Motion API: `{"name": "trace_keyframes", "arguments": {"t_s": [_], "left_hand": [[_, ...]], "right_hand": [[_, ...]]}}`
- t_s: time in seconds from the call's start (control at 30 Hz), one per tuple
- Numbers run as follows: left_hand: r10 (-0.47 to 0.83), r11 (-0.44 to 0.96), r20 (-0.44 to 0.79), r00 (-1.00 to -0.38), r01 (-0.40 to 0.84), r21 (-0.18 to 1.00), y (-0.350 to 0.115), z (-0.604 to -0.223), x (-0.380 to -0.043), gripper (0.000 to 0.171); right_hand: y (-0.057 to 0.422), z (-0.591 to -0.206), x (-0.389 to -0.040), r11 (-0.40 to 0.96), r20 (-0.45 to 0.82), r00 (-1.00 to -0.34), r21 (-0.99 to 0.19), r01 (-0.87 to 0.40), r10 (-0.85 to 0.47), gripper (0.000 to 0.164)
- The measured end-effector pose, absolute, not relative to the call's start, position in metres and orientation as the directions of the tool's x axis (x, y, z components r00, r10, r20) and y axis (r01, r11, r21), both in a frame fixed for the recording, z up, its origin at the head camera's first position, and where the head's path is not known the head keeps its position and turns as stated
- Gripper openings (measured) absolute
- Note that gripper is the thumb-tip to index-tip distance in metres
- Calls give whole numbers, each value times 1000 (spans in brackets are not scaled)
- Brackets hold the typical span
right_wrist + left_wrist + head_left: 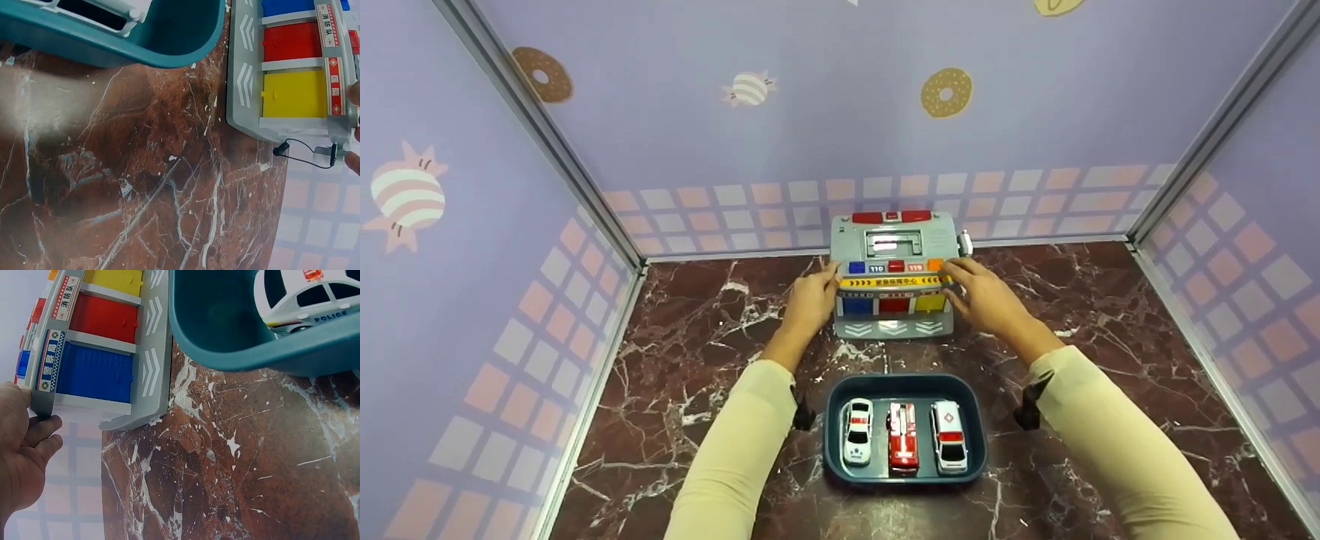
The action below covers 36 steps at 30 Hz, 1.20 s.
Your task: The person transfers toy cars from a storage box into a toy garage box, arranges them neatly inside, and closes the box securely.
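A grey toy garage (894, 240) stands against the back wall, with blue, red and yellow doors along its front under a yellow-and-black banner. My left hand (812, 298) grips the left end of its overhanging front edge; the left wrist view shows the fingers (46, 439) curled under that edge. At the opposite end, my right hand (986, 296) holds the right corner between thumb and fingers. Only fingertips (353, 162) of it show in the right wrist view, beside a thin black cord (306, 163) looped at the garage's side.
Closer to me, a dark teal tray (905, 480) holds a white police car (858, 431), a red fire engine (903, 439) and a white ambulance (949, 439). All stand on a reddish-brown marbled tabletop (690, 450), enclosed by lilac patterned walls (840, 135) behind and at both sides.
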<state>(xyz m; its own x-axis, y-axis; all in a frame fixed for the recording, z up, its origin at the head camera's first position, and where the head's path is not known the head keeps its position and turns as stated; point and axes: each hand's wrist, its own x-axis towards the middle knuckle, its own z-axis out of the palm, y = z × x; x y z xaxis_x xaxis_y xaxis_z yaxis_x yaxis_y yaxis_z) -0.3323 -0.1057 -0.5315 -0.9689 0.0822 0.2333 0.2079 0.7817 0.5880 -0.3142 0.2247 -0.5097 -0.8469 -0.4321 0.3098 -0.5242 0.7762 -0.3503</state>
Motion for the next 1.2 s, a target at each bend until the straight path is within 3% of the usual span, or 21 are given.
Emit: {"name": "trace_keyframes", "arguments": {"t_s": [0.37, 1.2], "left_hand": [[84, 781, 247, -965, 218, 585, -108, -533, -332, 38], [83, 763, 282, -956, 243, 599, -105, -537, -331, 36]], "right_hand": [[217, -505, -324, 812, 311, -879, -357, -461, -362, 42], [218, -508, -329, 815, 339, -873, -349, -463, -350, 38]]}}
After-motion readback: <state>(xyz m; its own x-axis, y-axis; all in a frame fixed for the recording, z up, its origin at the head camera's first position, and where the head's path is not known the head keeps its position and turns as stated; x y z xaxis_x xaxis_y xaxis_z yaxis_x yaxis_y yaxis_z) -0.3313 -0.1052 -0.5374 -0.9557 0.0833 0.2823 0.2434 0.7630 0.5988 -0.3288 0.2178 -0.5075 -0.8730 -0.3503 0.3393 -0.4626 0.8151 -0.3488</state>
